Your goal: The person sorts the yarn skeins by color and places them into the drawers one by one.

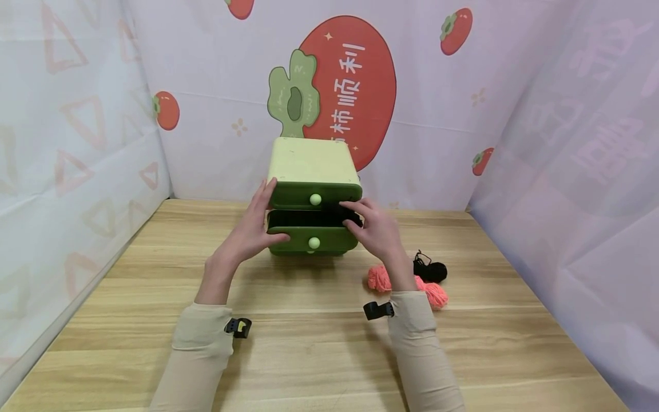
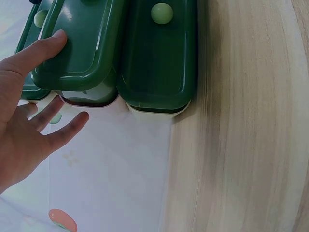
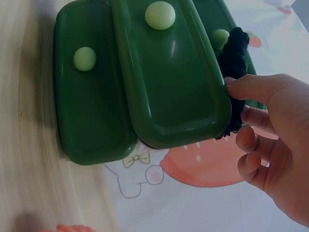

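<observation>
A small cabinet (image 1: 314,160) with a cream top and green drawers stands at the back of the table. Its middle drawer (image 1: 290,237) is pulled out, with a pale round knob on its front. My left hand (image 1: 252,223) is spread at the cabinet's left side, fingers (image 2: 67,133) extended and thumb on the drawer front. At the right end of the drawer opening, my right hand (image 1: 378,229) pinches a bundle of black yarn (image 3: 235,60) between thumb and fingers. The bundle sticks out over the drawer's edge; its lower part is hidden.
Right of the cabinet lie pink yarn skeins (image 1: 380,278) and another black yarn bundle (image 1: 436,272), partly behind my right forearm. The upper drawer (image 1: 293,195) and the bottom drawer (image 3: 91,111) look closed. Printed cloth walls (image 1: 216,154) enclose the wooden table (image 1: 304,343) at the back and sides.
</observation>
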Motion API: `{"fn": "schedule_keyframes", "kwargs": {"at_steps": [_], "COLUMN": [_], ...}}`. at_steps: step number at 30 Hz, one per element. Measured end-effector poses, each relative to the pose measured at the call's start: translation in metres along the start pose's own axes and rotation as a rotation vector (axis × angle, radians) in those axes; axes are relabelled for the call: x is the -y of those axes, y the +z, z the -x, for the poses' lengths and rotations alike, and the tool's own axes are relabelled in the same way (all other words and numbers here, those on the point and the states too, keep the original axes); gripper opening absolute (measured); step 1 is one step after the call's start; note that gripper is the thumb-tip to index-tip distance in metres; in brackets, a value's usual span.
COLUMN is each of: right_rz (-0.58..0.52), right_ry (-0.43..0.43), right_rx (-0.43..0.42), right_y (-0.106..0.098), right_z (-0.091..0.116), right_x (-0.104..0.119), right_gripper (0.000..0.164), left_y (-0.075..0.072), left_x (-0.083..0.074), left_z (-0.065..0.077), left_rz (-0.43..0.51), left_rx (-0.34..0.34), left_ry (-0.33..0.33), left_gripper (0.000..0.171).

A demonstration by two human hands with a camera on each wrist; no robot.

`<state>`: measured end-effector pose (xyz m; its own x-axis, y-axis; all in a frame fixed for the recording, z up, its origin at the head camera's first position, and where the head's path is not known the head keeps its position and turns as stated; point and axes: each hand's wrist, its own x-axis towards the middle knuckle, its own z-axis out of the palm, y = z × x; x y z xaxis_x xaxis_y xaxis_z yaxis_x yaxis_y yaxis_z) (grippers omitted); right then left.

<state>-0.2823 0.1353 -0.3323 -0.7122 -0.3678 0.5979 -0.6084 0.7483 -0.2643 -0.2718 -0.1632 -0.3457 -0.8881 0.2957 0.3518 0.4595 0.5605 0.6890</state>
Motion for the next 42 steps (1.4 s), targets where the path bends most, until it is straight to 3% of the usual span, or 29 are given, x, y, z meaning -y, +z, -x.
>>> {"fn": "schedule_keyframes", "kwargs": {"at_steps": [29, 42], "right_rz": [0.042, -0.002], "right_ry": [-0.074, -0.091], "right_rx": [-0.072, -0.007], "right_y": [0.027, 0.035], "right_z": [-0.008, -0.011], "right_x": [0.049, 0.056], "right_gripper": [0.036, 0.037], "left_y": [0.000, 0.000], "left_x": [0.000, 0.003], "left_z": [0.000, -0.002], "left_rz": [-0.008, -0.005], "left_rx": [-0.011, -0.015], "left_ry": [0.034, 0.041], "left_gripper": [0.121, 0.124]}}
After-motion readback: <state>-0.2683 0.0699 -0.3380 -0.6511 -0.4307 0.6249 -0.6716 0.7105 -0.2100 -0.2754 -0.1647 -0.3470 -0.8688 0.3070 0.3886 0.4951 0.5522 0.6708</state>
